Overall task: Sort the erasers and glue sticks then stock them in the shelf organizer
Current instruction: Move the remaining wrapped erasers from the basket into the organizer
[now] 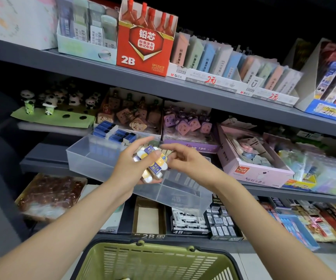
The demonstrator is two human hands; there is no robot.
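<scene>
Red 2B lead box (145,43) on upper shelf (203,93); green basket (155,261) below.

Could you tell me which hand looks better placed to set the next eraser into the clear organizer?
Probably the right hand: its fingers are free at the bundle of erasers that the left hand grips, directly above the clear organizer.
</scene>
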